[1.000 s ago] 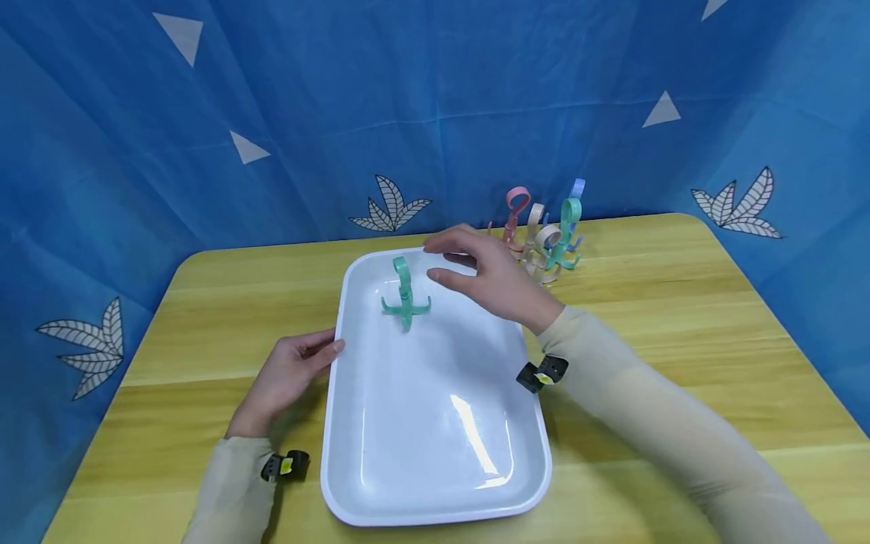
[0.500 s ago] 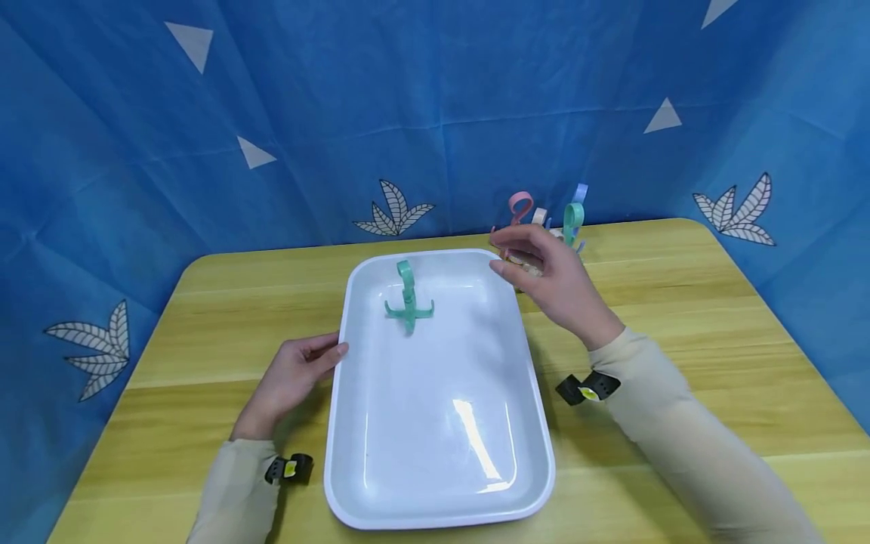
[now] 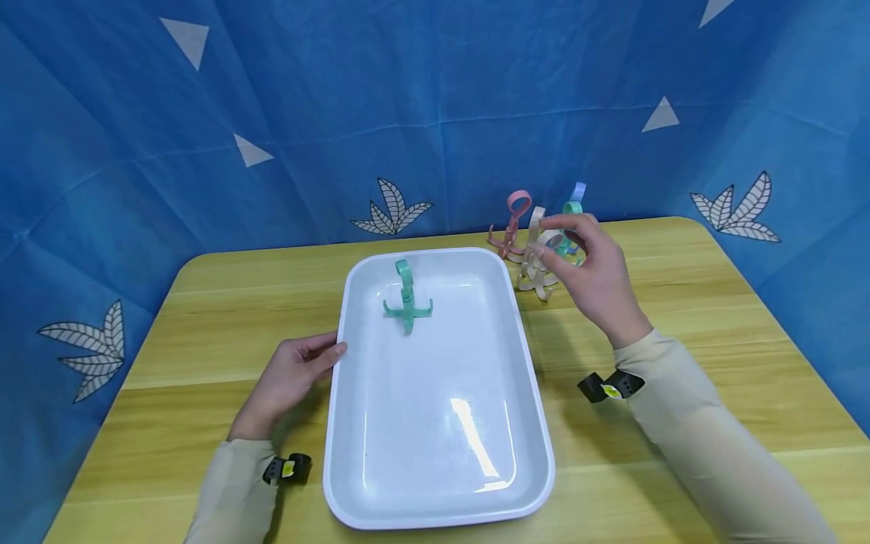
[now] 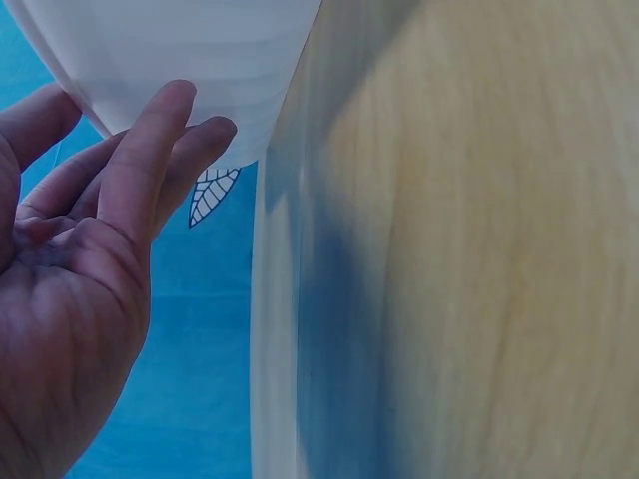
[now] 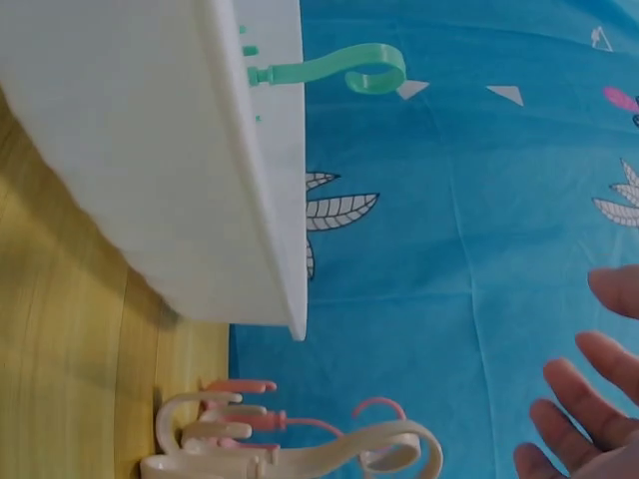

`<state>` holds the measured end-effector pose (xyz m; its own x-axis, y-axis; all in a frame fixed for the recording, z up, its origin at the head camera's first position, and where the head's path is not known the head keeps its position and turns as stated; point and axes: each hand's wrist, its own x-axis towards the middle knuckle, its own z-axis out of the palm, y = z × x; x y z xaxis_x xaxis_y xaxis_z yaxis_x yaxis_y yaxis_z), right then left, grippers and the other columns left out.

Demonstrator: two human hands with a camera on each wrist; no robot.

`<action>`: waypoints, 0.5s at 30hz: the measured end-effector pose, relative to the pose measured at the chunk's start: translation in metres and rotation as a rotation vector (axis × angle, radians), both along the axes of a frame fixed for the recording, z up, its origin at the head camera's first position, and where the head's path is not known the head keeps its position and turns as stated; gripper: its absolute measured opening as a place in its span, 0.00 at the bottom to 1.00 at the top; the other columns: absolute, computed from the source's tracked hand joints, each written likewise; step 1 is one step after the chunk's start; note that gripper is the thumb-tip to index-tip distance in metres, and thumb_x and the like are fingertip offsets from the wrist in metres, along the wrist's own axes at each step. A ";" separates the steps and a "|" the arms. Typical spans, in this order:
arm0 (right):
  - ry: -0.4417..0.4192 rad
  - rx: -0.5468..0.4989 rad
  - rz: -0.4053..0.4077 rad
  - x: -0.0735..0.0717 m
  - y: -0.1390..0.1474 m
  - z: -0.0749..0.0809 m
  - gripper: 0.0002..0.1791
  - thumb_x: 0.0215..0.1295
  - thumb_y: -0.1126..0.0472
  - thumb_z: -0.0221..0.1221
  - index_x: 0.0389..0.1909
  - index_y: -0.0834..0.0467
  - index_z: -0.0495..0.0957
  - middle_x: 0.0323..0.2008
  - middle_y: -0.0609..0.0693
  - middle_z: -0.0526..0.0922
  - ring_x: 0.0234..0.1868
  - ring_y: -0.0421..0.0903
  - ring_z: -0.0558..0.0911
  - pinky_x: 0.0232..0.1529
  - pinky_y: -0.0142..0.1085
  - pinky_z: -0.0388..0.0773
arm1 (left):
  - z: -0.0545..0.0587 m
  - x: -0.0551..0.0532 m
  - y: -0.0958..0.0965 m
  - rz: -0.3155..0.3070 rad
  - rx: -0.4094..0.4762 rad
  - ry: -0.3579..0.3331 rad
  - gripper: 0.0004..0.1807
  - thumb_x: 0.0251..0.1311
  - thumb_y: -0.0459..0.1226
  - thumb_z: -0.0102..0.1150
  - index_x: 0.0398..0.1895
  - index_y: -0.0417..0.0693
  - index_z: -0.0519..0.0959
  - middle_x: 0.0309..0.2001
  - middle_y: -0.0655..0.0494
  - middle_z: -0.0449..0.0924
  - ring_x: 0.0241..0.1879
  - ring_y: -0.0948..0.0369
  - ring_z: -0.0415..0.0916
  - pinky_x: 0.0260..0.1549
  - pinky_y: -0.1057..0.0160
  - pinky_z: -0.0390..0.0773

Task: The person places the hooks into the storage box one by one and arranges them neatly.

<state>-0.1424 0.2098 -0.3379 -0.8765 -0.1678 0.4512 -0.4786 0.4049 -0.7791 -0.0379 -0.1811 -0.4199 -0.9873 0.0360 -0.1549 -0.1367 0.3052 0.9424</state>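
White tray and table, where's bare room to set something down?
Bare: the tray in front of the green hook; the table left of the left hand and right of the right sleeve. Crowded: beside the tray's far right corner, hooks clustered by the right hand.

We only get bits of the rear green hook [image 3: 573, 208] cause the right hand [image 3: 600, 278] blocks it; left wrist cam crops the tray [image 4: 190, 45].

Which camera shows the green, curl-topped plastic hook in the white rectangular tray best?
The head view: the green hook shows unblocked, curl to prongs. Right wrist: its curled top, the tray partly hiding its prongs. Left wrist: nothing.
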 end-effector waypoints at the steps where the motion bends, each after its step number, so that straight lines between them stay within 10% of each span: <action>1: 0.000 -0.005 -0.013 -0.001 0.001 0.000 0.18 0.67 0.61 0.63 0.56 0.61 0.78 0.52 0.55 0.75 0.59 0.50 0.71 0.66 0.42 0.65 | 0.000 0.000 0.000 0.000 -0.001 -0.001 0.30 0.68 0.48 0.59 0.64 0.35 0.73 0.59 0.41 0.76 0.54 0.51 0.78 0.45 0.60 0.82; 15: -0.153 0.072 -0.127 -0.027 0.008 -0.019 0.29 0.69 0.53 0.61 0.64 0.66 0.69 0.58 0.60 0.67 0.64 0.58 0.68 0.68 0.45 0.63 | -0.005 -0.002 -0.001 0.018 -0.023 0.004 0.29 0.67 0.49 0.60 0.63 0.39 0.75 0.57 0.43 0.78 0.52 0.52 0.79 0.44 0.60 0.82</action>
